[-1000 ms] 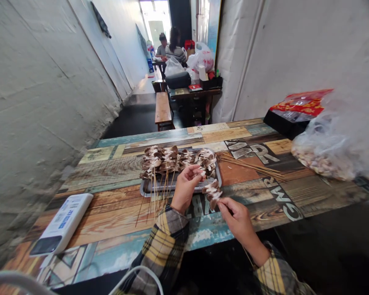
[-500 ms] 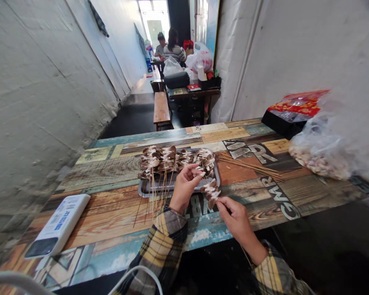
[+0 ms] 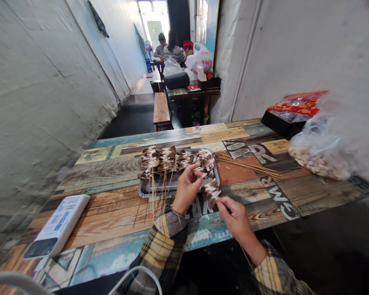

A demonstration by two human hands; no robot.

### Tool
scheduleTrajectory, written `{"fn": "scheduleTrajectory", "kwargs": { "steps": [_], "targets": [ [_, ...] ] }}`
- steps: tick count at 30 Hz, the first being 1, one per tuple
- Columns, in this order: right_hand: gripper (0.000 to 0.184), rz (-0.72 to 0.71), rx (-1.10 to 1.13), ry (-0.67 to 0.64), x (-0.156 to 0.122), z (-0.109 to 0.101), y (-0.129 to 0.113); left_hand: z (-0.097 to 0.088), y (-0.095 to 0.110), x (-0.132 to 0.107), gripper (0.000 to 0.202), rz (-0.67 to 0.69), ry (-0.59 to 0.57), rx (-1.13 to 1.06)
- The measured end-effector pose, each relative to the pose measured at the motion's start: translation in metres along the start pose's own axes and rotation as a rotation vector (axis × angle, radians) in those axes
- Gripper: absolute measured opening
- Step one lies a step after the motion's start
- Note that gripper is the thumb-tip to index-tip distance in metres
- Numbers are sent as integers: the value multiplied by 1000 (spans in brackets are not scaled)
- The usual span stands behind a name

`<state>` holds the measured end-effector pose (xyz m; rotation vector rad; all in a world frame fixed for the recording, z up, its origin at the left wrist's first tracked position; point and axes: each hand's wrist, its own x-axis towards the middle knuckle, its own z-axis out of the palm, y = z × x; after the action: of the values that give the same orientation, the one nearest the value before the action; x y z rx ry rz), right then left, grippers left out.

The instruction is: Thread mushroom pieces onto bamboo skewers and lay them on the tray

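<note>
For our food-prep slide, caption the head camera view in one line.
Right hand holds a mushroom skewer; left hand pinches a mushroom piece near its tip, by a metal tray of loaded skewers.

The one head-worn camera is looking forward and down from the near edge of the surface [image 3: 110, 221], hanging close over the left hand [image 3: 186, 190] and right hand [image 3: 236, 219] at lower centre, and facing along a corridor [image 3: 141, 110] receding at top centre between white walls [image 3: 33, 102].
</note>
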<state>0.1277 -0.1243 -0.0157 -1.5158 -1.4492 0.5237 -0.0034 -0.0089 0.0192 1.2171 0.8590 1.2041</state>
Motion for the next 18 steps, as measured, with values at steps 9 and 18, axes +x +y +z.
{"fn": "scheduleTrajectory", "kwargs": {
  "steps": [9, 18],
  "targets": [
    [25, 27, 37, -4, -1, 0, 1, -7, 2, 0, 37, -234, -51, -166],
    [24, 13, 40, -10, -2, 0, 2, -9, -6, 0, 28, -245, -98, -47]
  ]
}}
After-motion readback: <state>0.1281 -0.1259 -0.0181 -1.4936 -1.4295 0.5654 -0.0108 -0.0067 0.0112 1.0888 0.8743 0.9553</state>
